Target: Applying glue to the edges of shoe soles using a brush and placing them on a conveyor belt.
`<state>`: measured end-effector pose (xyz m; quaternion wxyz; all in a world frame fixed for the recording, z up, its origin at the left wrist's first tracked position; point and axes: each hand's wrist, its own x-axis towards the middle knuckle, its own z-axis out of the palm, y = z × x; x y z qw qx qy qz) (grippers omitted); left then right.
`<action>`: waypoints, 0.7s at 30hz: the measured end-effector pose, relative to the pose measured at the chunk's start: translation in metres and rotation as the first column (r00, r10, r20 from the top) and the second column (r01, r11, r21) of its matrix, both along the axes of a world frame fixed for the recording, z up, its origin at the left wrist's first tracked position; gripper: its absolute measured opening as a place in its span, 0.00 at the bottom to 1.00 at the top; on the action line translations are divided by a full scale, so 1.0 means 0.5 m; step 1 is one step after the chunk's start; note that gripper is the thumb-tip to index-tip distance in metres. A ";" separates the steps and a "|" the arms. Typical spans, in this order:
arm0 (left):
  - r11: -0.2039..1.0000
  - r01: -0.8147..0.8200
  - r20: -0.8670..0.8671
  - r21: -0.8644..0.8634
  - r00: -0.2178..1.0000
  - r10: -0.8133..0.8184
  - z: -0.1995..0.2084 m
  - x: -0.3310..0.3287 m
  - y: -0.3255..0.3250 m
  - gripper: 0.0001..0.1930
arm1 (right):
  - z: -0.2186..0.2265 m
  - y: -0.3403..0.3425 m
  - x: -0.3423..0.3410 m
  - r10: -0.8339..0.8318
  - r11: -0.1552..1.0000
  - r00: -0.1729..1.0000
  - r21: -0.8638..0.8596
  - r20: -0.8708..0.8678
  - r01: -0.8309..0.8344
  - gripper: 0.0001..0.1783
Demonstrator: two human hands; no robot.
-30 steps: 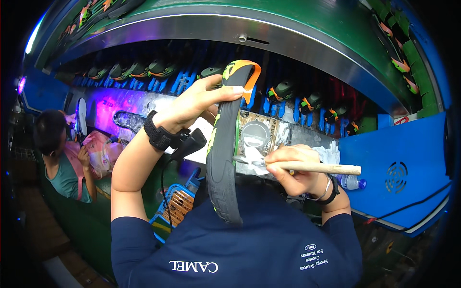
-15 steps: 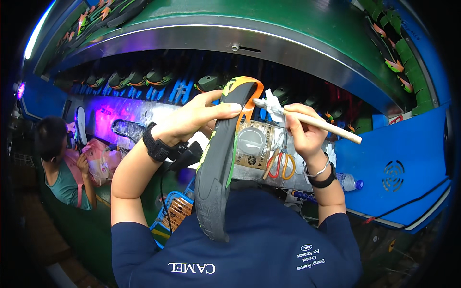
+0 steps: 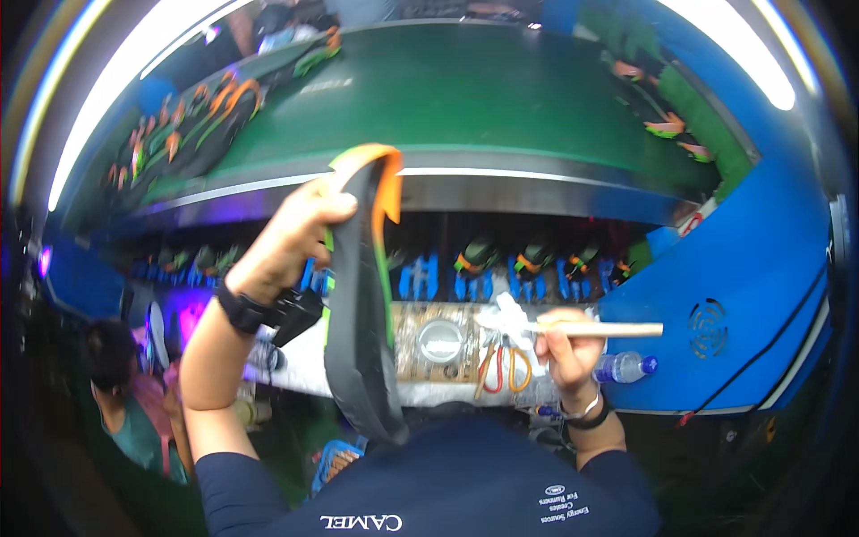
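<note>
Shoe sole being lifted at a green conveyor line, brush waiting over the glue shelf.

A seated person (image 3: 112, 376) is working at far left; the left hand (image 3: 291, 237) is gripping a grey-and-orange shoe sole (image 3: 361, 295), raised on edge before the green conveyor belt (image 3: 501, 98); a round tin (image 3: 440, 339) and orange scissors (image 3: 504, 367) are lying on the foil-covered shelf (image 3: 420, 313); the right hand (image 3: 568, 351) is clasping a wooden-handled brush (image 3: 582, 328); a blue machine housing (image 3: 743, 295) is standing at right.

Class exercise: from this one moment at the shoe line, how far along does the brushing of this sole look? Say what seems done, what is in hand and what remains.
Done: cannot tell; no coating shows on the sole. In hand: the left hand holds the sole upright by its orange end, and the right hand holds a wooden-handled brush apart from it, above the round tin. Left: probably bringing brush to sole.
</note>
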<state>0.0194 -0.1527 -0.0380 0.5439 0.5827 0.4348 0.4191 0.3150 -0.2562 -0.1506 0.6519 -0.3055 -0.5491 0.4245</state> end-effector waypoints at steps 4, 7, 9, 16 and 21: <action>0.963 0.118 0.032 0.241 0.991 -0.129 0.127 -0.002 0.172 0.19 | -0.036 -0.081 0.071 -0.205 0.974 0.962 -0.134 -0.178 0.183 0.07; 0.972 0.015 -0.051 0.236 0.999 -0.003 0.186 0.077 0.366 0.21 | -0.050 -0.147 0.107 -0.414 0.899 0.903 -0.206 -0.116 0.385 0.06; 0.957 -0.030 0.155 0.290 0.988 -0.016 0.184 0.200 0.485 0.19 | -0.054 -0.175 0.110 -0.510 0.846 0.852 -0.247 -0.116 0.473 0.05; 0.840 0.478 -0.656 0.255 0.724 -0.213 0.061 0.305 0.421 0.30 | -0.076 -0.167 0.096 -0.606 0.779 0.791 -0.265 -0.084 0.569 0.07; 0.858 0.073 -0.588 0.509 0.758 0.284 0.018 0.012 0.268 0.31 | -0.088 -0.102 0.062 -0.519 0.832 0.847 -0.297 -0.115 0.469 0.08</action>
